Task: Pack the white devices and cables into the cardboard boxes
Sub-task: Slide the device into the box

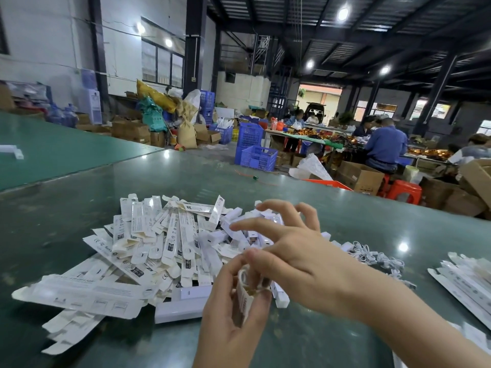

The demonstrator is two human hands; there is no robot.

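Box in hand: we hold one narrow white cardboard box [243, 298] near the front edge of the green table [372, 224], its open end turned up and away from us, brown inside showing at the mouth.
Left hand: our left hand [228, 314] is curled round the box from below and the left, thumb along its near side.
Right hand: our right hand [289, 251] comes in from the right; thumb and one lower finger pinch at the box mouth, seemingly working the flap, while the other fingers are spread and lifted. Whether a device is already inside we cannot tell.
Key relation: the box's long axis runs from our left palm up toward the right fingertips, so the mouth sits directly under the right thumb. We judge the right hand is the one placed to close the flap or feed in contents; the left only steadies.
Supplies: the heap of flat white printed box blanks [164, 245] lies just beyond and left of both hands; small white devices [233, 229] are mixed into its right side.
Cables: the coiled white cables [377, 257] lie to the right, past our right wrist, nearer that hand.
Other stack: more flat white box blanks [462, 277] sit at the far right edge.
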